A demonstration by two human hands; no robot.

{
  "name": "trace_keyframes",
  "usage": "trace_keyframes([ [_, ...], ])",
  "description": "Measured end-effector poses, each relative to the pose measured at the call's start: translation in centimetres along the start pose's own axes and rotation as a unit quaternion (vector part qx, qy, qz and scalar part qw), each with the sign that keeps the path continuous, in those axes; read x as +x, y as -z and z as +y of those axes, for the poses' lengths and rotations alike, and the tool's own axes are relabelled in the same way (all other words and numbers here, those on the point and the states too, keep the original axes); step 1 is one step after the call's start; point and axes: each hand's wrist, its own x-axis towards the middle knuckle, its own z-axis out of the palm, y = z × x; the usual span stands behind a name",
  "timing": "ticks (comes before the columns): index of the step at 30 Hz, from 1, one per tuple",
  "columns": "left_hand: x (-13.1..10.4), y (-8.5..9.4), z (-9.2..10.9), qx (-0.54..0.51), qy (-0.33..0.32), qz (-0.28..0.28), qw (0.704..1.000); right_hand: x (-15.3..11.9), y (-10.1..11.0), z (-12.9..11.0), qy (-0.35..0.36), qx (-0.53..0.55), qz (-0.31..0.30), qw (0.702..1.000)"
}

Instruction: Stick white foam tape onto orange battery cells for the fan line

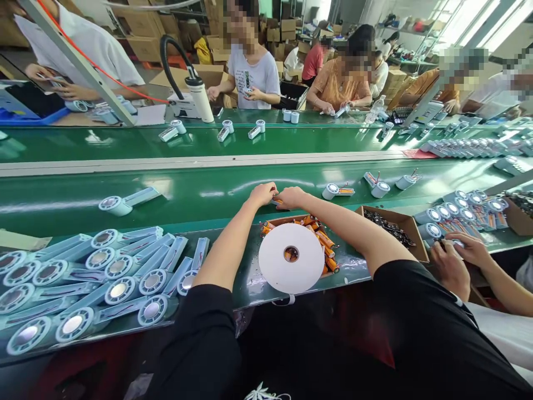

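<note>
Over the near edge of the green belt, my left hand (264,194) and my right hand (292,198) meet with their fingertips close together. My right fingers are closed on a small orange battery, mostly covered by the hand. My left hand is pinched at the same spot; what lies between its fingertips is too small to make out. Below my hands, a large white roll of tape (270,258) rests on a box of orange batteries (327,244) with wires. Nearest on the right is a light-blue fan body (331,191) with an orange battery in its handle.
Many light-blue fan bodies (119,266) lie piled at left, and one (115,205) sits on the green belt (200,194). At right stand a carton of small black parts (391,228) and a co-worker's hands (453,266). Several people work across the second belt (137,141).
</note>
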Motion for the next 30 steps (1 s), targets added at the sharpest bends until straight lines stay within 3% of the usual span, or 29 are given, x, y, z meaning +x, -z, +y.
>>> trace_keyframes([
  [2, -0.7, 1.0, 1.4, 0.004, -0.005, 0.011, 1.0, -0.7, 1.8, -0.6, 0.003, 0.001, -0.006, 1.0],
  [4, -2.5, 2.2, 3.0, 0.01, -0.019, 0.04, 0.999, -3.3, 3.1, -0.4, 0.012, 0.013, 0.012, 1.0],
  [7, -8.8, 3.4, 4.9, 0.009, -0.104, 0.054, 0.993, -10.3, 2.4, 1.3, 0.039, 0.139, 0.144, 0.979],
  [8, -11.7, 3.5, 5.3, 0.007, -0.161, 0.031, 0.986, -12.8, 1.5, 2.0, 0.044, 0.199, 0.199, 0.959],
  [10, -17.7, 3.4, 5.9, 0.037, -0.354, -0.093, 0.93, -17.1, -0.8, 3.5, 0.028, 0.276, 0.254, 0.926],
  [11, -20.4, 3.2, 6.2, 0.071, -0.373, -0.115, 0.918, -18.5, -2.0, 4.0, 0.012, 0.291, 0.254, 0.923],
  [14, -25.4, 2.7, 6.9, 0.159, -0.331, -0.126, 0.922, -19.2, -4.7, 4.7, -0.026, 0.308, 0.216, 0.926],
  [16, -26.5, 2.8, 7.1, 0.162, -0.314, -0.11, 0.929, -17.9, -5.4, 4.5, -0.044, 0.328, 0.202, 0.922],
  [18, -27.0, 3.3, 6.9, 0.127, -0.314, -0.056, 0.939, -16.7, -5.3, 3.8, -0.05, 0.377, 0.221, 0.898],
  [20, -28.0, 3.9, 6.4, 0.096, -0.298, 0.036, 0.949, -16.4, -4.8, 2.5, -0.033, 0.484, 0.288, 0.826],
  [22, -29.4, 3.9, 5.7, 0.093, -0.263, 0.133, 0.951, -17.1, -4.0, 0.7, 0.004, 0.624, 0.358, 0.695],
  [24, -30.7, 3.4, 5.2, 0.112, -0.222, 0.214, 0.945, -18.5, -3.4, -1.7, 0.039, 0.737, 0.377, 0.56],
  [25, -31.2, 2.9, 5.0, 0.124, -0.202, 0.245, 0.94, -19.3, -3.2, -3.1, 0.054, 0.773, 0.361, 0.519],
  [26, -31.6, 2.4, 4.9, 0.135, -0.187, 0.27, 0.935, -20.0, -3.1, -4.5, 0.067, 0.795, 0.333, 0.502],
  [27, -31.8, 2.0, 4.8, 0.146, -0.176, 0.287, 0.93, -20.6, -3.0, -5.8, 0.079, 0.802, 0.302, 0.508],
  [28, -32.0, 1.5, 4.7, 0.157, -0.169, 0.299, 0.926, -21.2, -3.0, -7.0, 0.09, 0.796, 0.275, 0.532],
  [30, -32.3, 1.0, 4.5, 0.181, -0.168, 0.307, 0.919, -21.9, -3.2, -8.6, 0.103, 0.742, 0.266, 0.606],
])
